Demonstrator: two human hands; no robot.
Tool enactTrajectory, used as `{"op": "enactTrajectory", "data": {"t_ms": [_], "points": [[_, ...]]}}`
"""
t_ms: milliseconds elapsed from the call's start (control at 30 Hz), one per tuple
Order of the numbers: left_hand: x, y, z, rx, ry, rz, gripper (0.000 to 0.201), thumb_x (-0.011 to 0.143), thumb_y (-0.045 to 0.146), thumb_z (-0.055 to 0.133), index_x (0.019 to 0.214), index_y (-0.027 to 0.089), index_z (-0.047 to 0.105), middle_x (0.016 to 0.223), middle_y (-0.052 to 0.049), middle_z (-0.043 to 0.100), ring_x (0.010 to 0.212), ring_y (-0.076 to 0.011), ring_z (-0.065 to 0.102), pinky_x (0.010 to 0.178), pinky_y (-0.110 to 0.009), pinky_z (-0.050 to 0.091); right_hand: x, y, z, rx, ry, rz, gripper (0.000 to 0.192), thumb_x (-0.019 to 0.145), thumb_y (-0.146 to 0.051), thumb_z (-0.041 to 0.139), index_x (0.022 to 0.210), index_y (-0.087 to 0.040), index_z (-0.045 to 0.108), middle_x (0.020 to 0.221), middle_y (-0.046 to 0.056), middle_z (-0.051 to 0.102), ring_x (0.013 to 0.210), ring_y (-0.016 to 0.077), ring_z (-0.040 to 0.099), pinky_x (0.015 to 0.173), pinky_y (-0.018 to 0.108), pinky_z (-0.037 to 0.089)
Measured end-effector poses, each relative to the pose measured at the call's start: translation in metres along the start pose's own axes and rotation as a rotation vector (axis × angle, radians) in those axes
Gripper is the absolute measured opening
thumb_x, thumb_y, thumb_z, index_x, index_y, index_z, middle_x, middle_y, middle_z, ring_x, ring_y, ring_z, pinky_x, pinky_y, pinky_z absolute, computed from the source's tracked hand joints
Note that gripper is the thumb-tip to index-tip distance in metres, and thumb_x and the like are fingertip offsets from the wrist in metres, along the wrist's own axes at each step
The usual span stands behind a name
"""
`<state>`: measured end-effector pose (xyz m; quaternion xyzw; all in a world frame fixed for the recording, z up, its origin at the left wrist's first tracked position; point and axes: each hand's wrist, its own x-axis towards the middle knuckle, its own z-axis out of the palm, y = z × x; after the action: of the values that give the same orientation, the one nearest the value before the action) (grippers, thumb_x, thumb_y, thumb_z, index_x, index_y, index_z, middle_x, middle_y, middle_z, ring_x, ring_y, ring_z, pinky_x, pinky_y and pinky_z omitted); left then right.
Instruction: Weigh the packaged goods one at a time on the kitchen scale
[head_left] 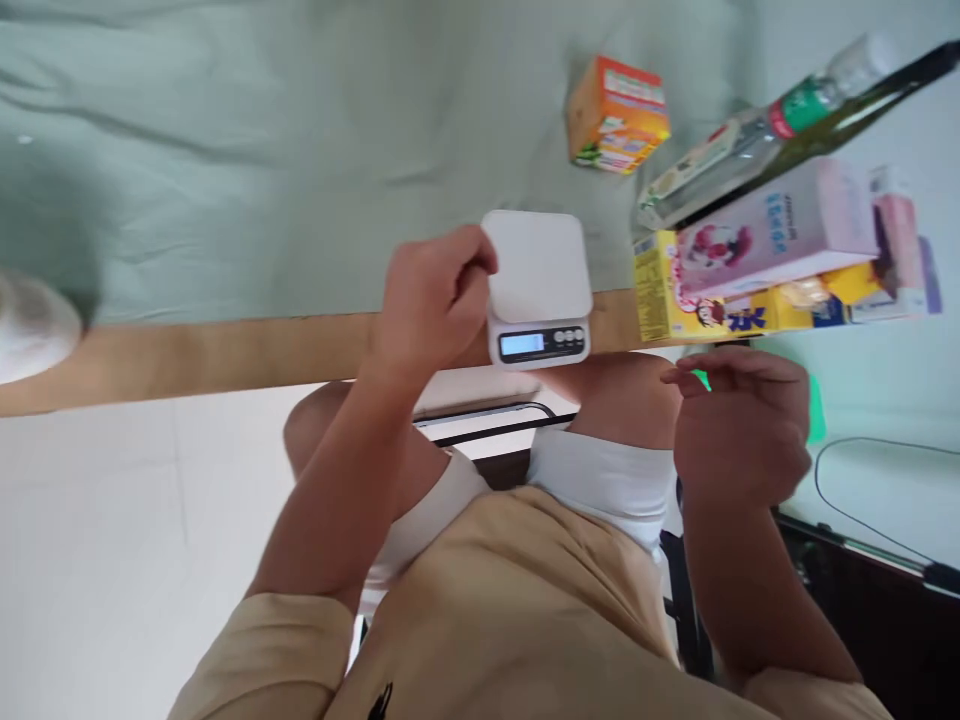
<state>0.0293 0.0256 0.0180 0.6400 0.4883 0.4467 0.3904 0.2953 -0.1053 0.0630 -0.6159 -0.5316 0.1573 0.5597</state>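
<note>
A white kitchen scale (536, 265) with a lit display sits at the wooden front edge of the table (187, 355). My left hand (431, 300) is curled around the scale's left side, thumb on its top corner. My right hand (739, 425) hovers lower right of the scale, off the table and above my knee, fingers loosely curled. A small green thing (702, 379) peeks out under its fingers and again past its far side, so it seems to be held in that hand. Most of it is hidden.
A pale green cloth (300, 150) covers the table. An orange carton (619, 115) lies behind the scale. At right are a clear bottle (750, 140), a pink box (780, 225) and a yellow box (664, 290). A white round object (30, 325) is far left. A black cable (862, 500) runs lower right.
</note>
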Motion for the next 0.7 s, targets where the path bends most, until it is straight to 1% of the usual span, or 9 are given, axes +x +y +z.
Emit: {"op": "enactTrajectory", "data": {"t_ms": [100, 200, 267, 333, 400, 500, 533, 600, 700], "points": [[-0.002, 0.004, 0.024, 0.006, 0.041, 0.106, 0.020, 0.087, 0.029, 0.056, 0.076, 0.036, 0.072, 0.067, -0.001, 0.069, 0.063, -0.0260, 0.059, 0.069, -0.047, 0.048, 0.012, 0.045, -0.053, -0.067, 0.239, 0.086, 0.039, 0.061, -0.055, 0.066, 0.090, -0.030, 0.059, 0.090, 0.007, 0.062, 0.082, 0.0297, 0.070, 0.066, 0.051, 0.059], [-0.005, 0.021, 0.056, -0.070, 0.013, 0.195, 0.026, 0.097, 0.041, 0.051, 0.085, 0.039, 0.074, 0.073, -0.001, 0.073, 0.065, -0.0264, 0.061, 0.063, -0.046, 0.048, 0.024, 0.075, -0.076, -0.053, 0.348, 0.106, 0.043, 0.060, -0.050, 0.062, 0.098, -0.030, 0.059, 0.113, 0.010, 0.068, 0.106, 0.0329, 0.074, 0.081, 0.055, 0.061], [-0.003, 0.037, 0.083, -0.059, -0.106, 0.238, 0.033, 0.104, 0.048, 0.046, 0.094, 0.035, 0.074, 0.086, -0.005, 0.077, 0.078, -0.0276, 0.068, 0.072, -0.047, 0.055, 0.036, 0.087, -0.077, -0.043, 0.351, 0.081, 0.048, 0.063, -0.053, 0.058, 0.105, -0.030, 0.057, 0.133, 0.012, 0.066, 0.125, 0.0344, 0.071, 0.087, 0.054, 0.061], [0.003, 0.055, 0.112, -0.046, -0.201, 0.289, 0.039, 0.108, 0.052, 0.041, 0.104, 0.031, 0.074, 0.103, -0.009, 0.078, 0.097, -0.0285, 0.072, 0.087, -0.045, 0.059, 0.052, 0.092, -0.072, -0.054, 0.337, 0.032, 0.049, 0.071, -0.056, 0.053, 0.113, -0.030, 0.055, 0.146, 0.013, 0.060, 0.130, 0.0326, 0.069, 0.081, 0.046, 0.061], [0.013, 0.070, 0.141, -0.059, -0.229, 0.305, 0.045, 0.110, 0.056, 0.037, 0.116, 0.028, 0.072, 0.124, -0.012, 0.075, 0.118, -0.0290, 0.070, 0.101, -0.044, 0.059, 0.071, 0.094, -0.066, -0.077, 0.317, -0.032, 0.046, 0.080, -0.053, 0.051, 0.119, -0.030, 0.054, 0.149, 0.012, 0.057, 0.111, 0.0256, 0.072, 0.065, 0.035, 0.056], [0.033, 0.086, 0.182, -0.092, -0.240, 0.262, 0.050, 0.112, 0.059, 0.035, 0.133, 0.025, 0.066, 0.151, -0.015, 0.064, 0.144, -0.0294, 0.061, 0.123, -0.044, 0.049, 0.095, 0.094, -0.062, -0.079, 0.267, -0.136, 0.043, 0.085, -0.046, 0.051, 0.126, -0.032, 0.049, 0.146, 0.009, 0.053, 0.078, 0.0131, 0.063, 0.050, 0.028, 0.045], [0.039, 0.090, 0.193, -0.107, -0.246, 0.249, 0.051, 0.112, 0.059, 0.035, 0.137, 0.025, 0.064, 0.156, -0.015, 0.060, 0.150, -0.0293, 0.057, 0.129, -0.043, 0.044, 0.102, 0.094, -0.062, -0.084, 0.249, -0.161, 0.043, 0.085, -0.045, 0.050, 0.127, -0.033, 0.048, 0.146, 0.008, 0.052, 0.080, 0.0135, 0.064, 0.052, 0.029, 0.049], [0.050, 0.095, 0.214, -0.133, -0.265, 0.220, 0.054, 0.111, 0.061, 0.035, 0.144, 0.025, 0.060, 0.165, -0.013, 0.054, 0.160, -0.0285, 0.048, 0.136, -0.041, 0.037, 0.112, 0.094, -0.063, -0.123, 0.210, -0.183, 0.044, 0.086, -0.043, 0.048, 0.129, -0.034, 0.047, 0.144, 0.008, 0.049, 0.103, 0.0197, 0.067, 0.062, 0.034, 0.059], [0.059, 0.099, 0.236, -0.128, -0.260, 0.196, 0.057, 0.110, 0.061, 0.034, 0.149, 0.028, 0.058, 0.168, -0.008, 0.052, 0.168, -0.0256, 0.039, 0.140, -0.038, 0.036, 0.121, 0.094, -0.069, -0.244, 0.084, -0.136, 0.048, 0.089, -0.042, 0.045, 0.135, -0.035, 0.040, 0.147, 0.010, 0.047, 0.130, 0.0271, 0.062, 0.075, 0.041, 0.065]]}}
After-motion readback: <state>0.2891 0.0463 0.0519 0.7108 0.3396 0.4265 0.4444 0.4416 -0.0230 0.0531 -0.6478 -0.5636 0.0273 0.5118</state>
